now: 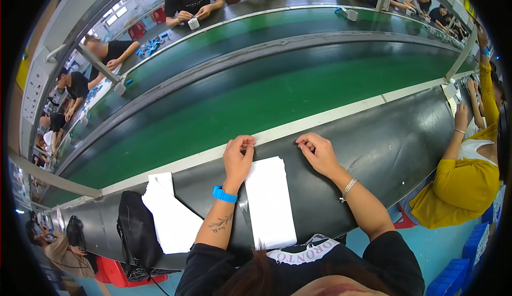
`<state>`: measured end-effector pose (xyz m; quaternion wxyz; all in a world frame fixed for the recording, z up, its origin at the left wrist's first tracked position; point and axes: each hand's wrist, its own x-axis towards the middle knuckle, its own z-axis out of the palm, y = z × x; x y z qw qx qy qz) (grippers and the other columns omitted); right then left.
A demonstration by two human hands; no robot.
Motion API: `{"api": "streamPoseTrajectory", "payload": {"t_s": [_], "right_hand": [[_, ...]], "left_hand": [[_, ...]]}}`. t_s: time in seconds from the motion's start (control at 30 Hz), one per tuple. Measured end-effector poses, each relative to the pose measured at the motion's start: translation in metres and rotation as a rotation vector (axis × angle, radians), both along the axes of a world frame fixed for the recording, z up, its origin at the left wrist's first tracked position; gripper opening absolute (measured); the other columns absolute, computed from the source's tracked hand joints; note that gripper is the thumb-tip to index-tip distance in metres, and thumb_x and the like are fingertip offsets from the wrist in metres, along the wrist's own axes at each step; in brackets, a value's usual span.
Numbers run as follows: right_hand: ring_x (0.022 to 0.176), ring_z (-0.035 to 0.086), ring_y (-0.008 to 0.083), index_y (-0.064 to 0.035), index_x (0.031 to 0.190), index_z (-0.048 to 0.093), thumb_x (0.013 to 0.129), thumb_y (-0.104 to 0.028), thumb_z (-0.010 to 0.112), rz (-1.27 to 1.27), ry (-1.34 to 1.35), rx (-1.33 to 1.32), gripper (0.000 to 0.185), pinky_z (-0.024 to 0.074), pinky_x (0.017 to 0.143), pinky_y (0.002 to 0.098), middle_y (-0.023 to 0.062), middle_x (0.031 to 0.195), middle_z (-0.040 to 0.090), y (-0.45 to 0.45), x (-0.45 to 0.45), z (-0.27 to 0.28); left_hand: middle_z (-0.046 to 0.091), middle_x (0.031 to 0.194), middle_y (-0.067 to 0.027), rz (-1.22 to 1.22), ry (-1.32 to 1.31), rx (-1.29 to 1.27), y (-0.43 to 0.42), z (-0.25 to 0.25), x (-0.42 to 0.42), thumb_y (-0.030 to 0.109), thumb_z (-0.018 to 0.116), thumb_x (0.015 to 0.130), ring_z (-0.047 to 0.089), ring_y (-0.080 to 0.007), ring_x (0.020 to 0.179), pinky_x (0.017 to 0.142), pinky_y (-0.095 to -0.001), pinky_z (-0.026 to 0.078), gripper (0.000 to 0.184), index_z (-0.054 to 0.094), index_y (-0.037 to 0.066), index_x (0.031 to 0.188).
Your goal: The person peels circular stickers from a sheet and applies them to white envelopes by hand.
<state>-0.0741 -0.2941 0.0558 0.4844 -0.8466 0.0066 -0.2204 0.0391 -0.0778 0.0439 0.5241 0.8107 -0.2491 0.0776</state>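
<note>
My left hand (238, 158) rests at the worktable's far edge, just beyond the top left corner of a stack of white sheets (271, 205). Its fingers are loosely curled in, with nothing visible in them. To the right of the sheets, my right hand (319, 154) is held over the black tabletop (362, 160), fingers bent and drawn together, also showing no object. The stack lies lengthwise between my forearms, its near end close to my body. A second, fanned pile of white sheets (173, 218) lies left of my left forearm.
Beyond the table runs a green conveyor belt (256, 93) behind a pale rail (330, 117). A black bag (137, 229) sits at the left. A person in a yellow top (464, 189) works at my right. Across the belt, several people handle small white and blue parts.
</note>
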Motion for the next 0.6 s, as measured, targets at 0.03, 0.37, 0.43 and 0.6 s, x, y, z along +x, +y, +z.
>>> {"api": "streamPoseTrajectory", "payload": {"t_s": [0.03, 0.37, 0.43, 0.6], "right_hand": [[0.064, 0.059, 0.0152, 0.0009, 0.095, 0.061, 0.085, 0.002, 0.057, 0.004, -0.005, -0.001, 0.011, 0.0468, 0.059, 0.0267, 0.0100, 0.081, 0.063, 0.0000, 0.0003, 0.0001], [0.067, 0.061, 0.0177, 0.0013, 0.094, 0.061, 0.086, 0.001, 0.057, 0.014, -0.005, -0.009, 0.010, 0.0476, 0.060, 0.0276, 0.0105, 0.084, 0.063, 0.0000, 0.0004, 0.0019], [0.067, 0.061, 0.0175, 0.0013, 0.094, 0.062, 0.086, 0.001, 0.057, 0.013, -0.002, -0.008, 0.009, 0.0476, 0.060, 0.0275, 0.0103, 0.084, 0.063, 0.0001, 0.0004, 0.0023], [0.065, 0.060, 0.0169, 0.0012, 0.094, 0.062, 0.086, 0.000, 0.057, 0.011, -0.003, -0.014, 0.009, 0.0472, 0.060, 0.0273, 0.0096, 0.084, 0.063, -0.0003, 0.0007, 0.0014]], "left_hand": [[0.069, 0.084, -0.0060, 0.001, 0.000, 0.004, -0.0001, 0.0002, 0.0005, 0.001, 0.060, 0.082, 0.061, -0.0184, 0.077, 0.072, -0.0305, 0.050, 0.012, 0.065, 0.004, 0.092], [0.069, 0.084, -0.0061, 0.002, 0.000, 0.009, -0.0005, 0.0028, -0.0005, 0.000, 0.060, 0.081, 0.062, -0.0188, 0.078, 0.072, -0.0309, 0.050, 0.012, 0.065, 0.004, 0.092], [0.069, 0.084, -0.0059, 0.004, -0.002, 0.009, -0.0004, 0.0024, -0.0002, 0.000, 0.060, 0.081, 0.062, -0.0188, 0.078, 0.072, -0.0310, 0.050, 0.013, 0.065, 0.004, 0.092], [0.069, 0.084, -0.0056, 0.006, -0.001, 0.004, -0.0009, 0.0009, 0.0002, 0.000, 0.060, 0.081, 0.062, -0.0187, 0.078, 0.072, -0.0311, 0.051, 0.013, 0.065, 0.005, 0.092]]}}
